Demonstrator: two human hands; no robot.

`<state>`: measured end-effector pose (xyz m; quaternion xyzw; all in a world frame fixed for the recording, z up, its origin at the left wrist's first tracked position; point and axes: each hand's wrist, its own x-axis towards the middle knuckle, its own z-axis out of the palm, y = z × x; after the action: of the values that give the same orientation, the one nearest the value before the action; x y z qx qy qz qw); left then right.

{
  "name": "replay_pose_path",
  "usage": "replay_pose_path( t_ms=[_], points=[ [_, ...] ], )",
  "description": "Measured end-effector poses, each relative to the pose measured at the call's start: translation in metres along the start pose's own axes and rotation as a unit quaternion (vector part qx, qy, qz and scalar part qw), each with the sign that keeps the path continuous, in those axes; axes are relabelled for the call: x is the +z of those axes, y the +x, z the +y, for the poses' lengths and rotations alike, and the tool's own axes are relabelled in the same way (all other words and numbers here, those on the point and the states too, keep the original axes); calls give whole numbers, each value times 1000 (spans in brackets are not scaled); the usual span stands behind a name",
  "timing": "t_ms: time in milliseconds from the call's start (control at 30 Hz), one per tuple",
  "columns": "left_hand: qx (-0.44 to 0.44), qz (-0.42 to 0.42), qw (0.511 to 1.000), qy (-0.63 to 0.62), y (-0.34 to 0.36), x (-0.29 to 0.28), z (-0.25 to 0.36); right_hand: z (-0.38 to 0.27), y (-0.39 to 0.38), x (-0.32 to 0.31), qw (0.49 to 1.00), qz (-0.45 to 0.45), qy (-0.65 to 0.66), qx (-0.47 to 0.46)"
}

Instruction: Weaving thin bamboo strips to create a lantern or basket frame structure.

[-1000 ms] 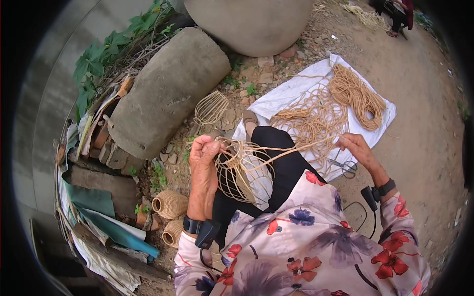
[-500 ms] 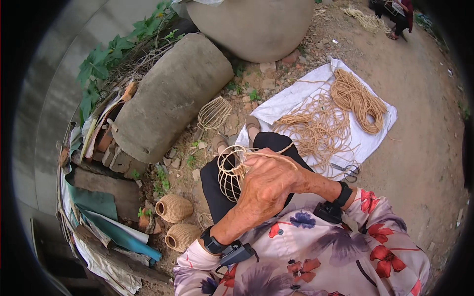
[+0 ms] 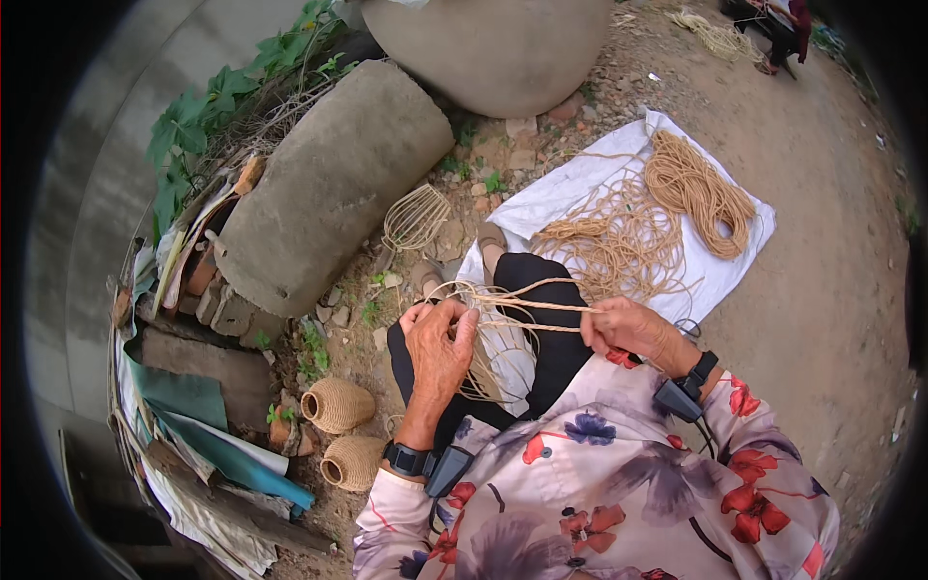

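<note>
Left hand (image 3: 434, 350), fingers closed apparently on openwork frame (image 3: 483, 377), anchoring it against cord strands (image 3: 541, 304) gripped by right hand (image 3: 630, 329) beside white sheet's (image 3: 717, 280) near edge.

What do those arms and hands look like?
The left hand and right hand wear no gloves. Each has a black wrist strap, a dark boxy device and a thin black cable. The pale pink sleeves bear red and purple flowers.

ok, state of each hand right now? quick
Left hand: closed on the ribbed basket frame; exact grip hidden.
Right hand: closed, holding strands of tan twisted cord.
</note>
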<state>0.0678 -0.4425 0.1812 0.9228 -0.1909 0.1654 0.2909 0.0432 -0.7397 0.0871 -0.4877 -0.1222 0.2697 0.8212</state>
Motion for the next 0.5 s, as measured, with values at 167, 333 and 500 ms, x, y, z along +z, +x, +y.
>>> replay_pose_path(
  t_ms=[167,333,500],
  points=[
    [22,10,1000,5,0,6,7,10,-119,-120,942,332,-50,3],
    [9,10,1000,-2,0,6,-3,77,-180,-225,740,588,-312,93],
    [-7,-17,1000,4,-1,2,-1,8,-77,-123,604,267,-715,229]
  ],
)
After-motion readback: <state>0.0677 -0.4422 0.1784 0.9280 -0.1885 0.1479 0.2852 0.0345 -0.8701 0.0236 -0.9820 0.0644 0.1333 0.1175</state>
